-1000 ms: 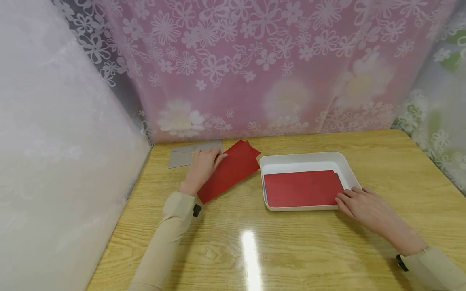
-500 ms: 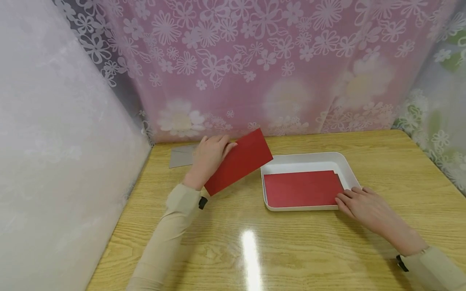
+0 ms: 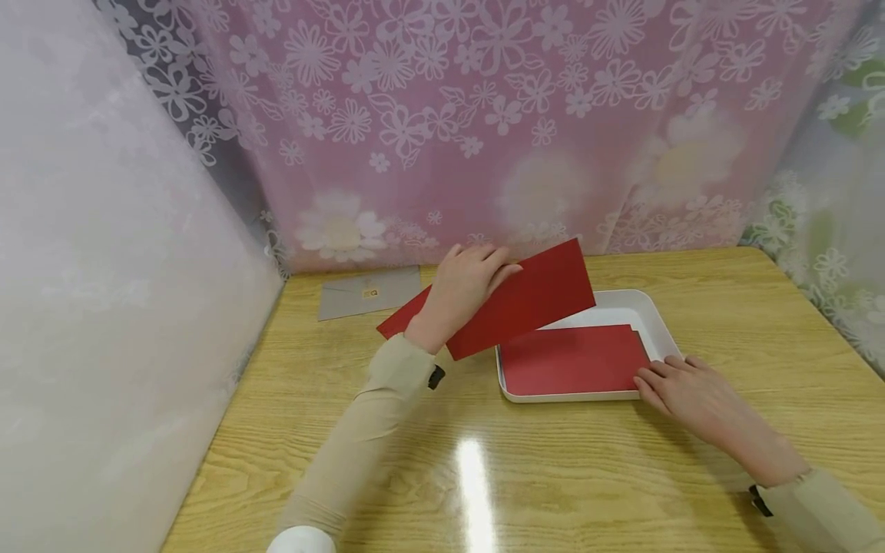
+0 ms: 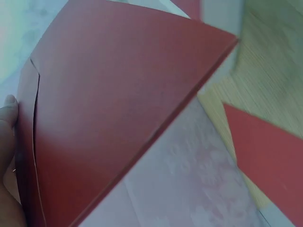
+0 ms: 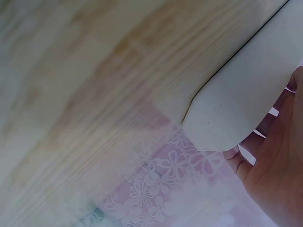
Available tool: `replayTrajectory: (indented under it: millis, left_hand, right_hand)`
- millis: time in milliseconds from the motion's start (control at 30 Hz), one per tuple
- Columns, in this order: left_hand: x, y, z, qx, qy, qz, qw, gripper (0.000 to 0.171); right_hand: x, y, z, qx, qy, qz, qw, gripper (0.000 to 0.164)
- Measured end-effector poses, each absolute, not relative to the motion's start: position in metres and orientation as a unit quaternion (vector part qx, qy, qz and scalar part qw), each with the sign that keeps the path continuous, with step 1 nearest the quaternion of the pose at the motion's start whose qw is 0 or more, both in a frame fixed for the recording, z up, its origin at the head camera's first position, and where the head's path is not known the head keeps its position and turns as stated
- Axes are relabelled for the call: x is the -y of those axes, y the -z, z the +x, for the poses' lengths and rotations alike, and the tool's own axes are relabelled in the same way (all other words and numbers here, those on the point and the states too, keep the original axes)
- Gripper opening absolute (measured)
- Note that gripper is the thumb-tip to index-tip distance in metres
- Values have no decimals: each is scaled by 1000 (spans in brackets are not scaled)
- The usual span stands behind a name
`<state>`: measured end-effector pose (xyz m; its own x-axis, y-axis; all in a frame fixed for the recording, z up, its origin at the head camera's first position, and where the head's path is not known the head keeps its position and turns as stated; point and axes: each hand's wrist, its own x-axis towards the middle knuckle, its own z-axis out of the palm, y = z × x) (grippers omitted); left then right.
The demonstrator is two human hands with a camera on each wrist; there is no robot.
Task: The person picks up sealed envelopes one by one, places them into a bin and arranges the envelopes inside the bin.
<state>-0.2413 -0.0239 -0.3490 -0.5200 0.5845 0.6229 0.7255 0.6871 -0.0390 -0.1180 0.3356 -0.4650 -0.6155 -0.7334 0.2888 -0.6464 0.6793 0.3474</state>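
My left hand [image 3: 459,292] pinches a red envelope [image 3: 539,296] along its far long edge. It is raised and tilted, its right part over the white tray [image 3: 567,398]. In the left wrist view the flap side of this red envelope faces the camera, and fingers show at its edge. Red envelopes [image 3: 574,361] lie stacked inside the tray, the top one slightly offset. My right hand [image 3: 691,395] grips the tray's front right corner, fingers over the rim. Behind my left wrist another red envelope [image 3: 401,315] lies on the table, partly hidden.
A grey envelope [image 3: 346,298] with a small gold sticker lies at the back left of the wood-grain table [image 3: 553,476]. A pink flowered curtain [image 3: 442,169] hangs along the back edge, and a whitish sheet [image 3: 124,269] stands along the left side.
My left hand has lifted a red envelope from the pile and carried it right, over the tray's left end. More of the grey envelope shows. The right hand and tray stay put.
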Motion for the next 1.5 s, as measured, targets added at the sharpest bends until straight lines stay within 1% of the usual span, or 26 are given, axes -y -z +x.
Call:
replayTrajectory:
  millis: [33, 100, 200, 233, 300, 333, 400, 433, 533, 567, 667, 700, 867, 1033, 1133, 1167, 1233, 1267, 1367, 1400, 1467, 1500]
  left_hand:
    - [18, 349, -241, 859, 117, -385, 316, 25]
    - [6, 348, -240, 852, 123, -392, 324, 25]
    - [-11, 351, -238, 846, 128, -400, 329, 25]
    - [-15, 352, -237, 845, 130, -401, 329, 26]
    - [-24, 357, -236, 843, 135, -405, 326, 25]
    - [-28, 359, -235, 843, 136, -406, 326, 25]
    - [-36, 367, -235, 842, 135, -409, 324, 26]
    - [-39, 370, -234, 842, 134, -411, 323, 26]
    - [-46, 382, -234, 843, 123, -417, 316, 26]
    - [-48, 386, -234, 845, 120, -419, 310, 26]
    - [-51, 396, -234, 856, 103, -420, 283, 28]
    - [-52, 400, -234, 861, 96, -419, 273, 29]
    - [-57, 412, -235, 883, 31, -408, 230, 33]
    - [-62, 416, -233, 896, -11, -403, 183, 29]
    - [-64, 417, -231, 903, -28, -400, 153, 26]
    - [-64, 418, -231, 905, -35, -398, 144, 26]
    - [-64, 419, -231, 909, -45, -395, 122, 26]
    - [-64, 419, -230, 912, -48, -392, 112, 26]
    - [-61, 419, -230, 916, -48, -389, 90, 27]
    - [-59, 419, -230, 916, -44, -388, 89, 26]
    - [-55, 417, -229, 916, -30, -388, 96, 25]
    - [-53, 416, -230, 915, -23, -389, 106, 24]
  right_hand:
    - [-336, 465, -118, 893, 102, 386, 207, 70]
    - [-336, 465, -117, 892, 102, 388, 206, 67]
    - [-335, 465, -116, 892, 99, 387, 209, 68]
    - [-335, 465, -117, 892, 97, 388, 211, 75]
    - [-335, 464, -116, 892, 101, 388, 210, 76]
    - [-334, 464, -115, 891, 105, 390, 207, 67]
    - [-333, 463, -115, 893, 110, 390, 198, 32]
    - [-333, 462, -114, 892, 117, 391, 193, 19]
    - [-332, 463, -115, 893, 115, 391, 193, 16]
    - [-331, 463, -116, 893, 109, 389, 199, 19]
    - [-330, 465, -119, 889, 93, 390, 222, 69]
    - [-330, 466, -119, 887, 88, 390, 229, 83]
    - [-327, 466, -120, 894, 65, 373, 237, 82]
    - [-329, 466, -119, 891, 75, 382, 233, 86]
    - [-331, 467, -119, 887, 87, 390, 232, 83]
    - [-332, 466, -119, 886, 88, 392, 232, 76]
    - [-333, 466, -119, 885, 90, 394, 232, 68]
    - [-334, 466, -119, 883, 95, 397, 231, 59]
    - [-335, 465, -118, 880, 107, 402, 229, 62]
    - [-335, 466, -118, 880, 110, 402, 228, 70]
    - [-334, 466, -119, 883, 108, 397, 226, 77]
    - [-334, 466, -119, 885, 104, 392, 226, 84]
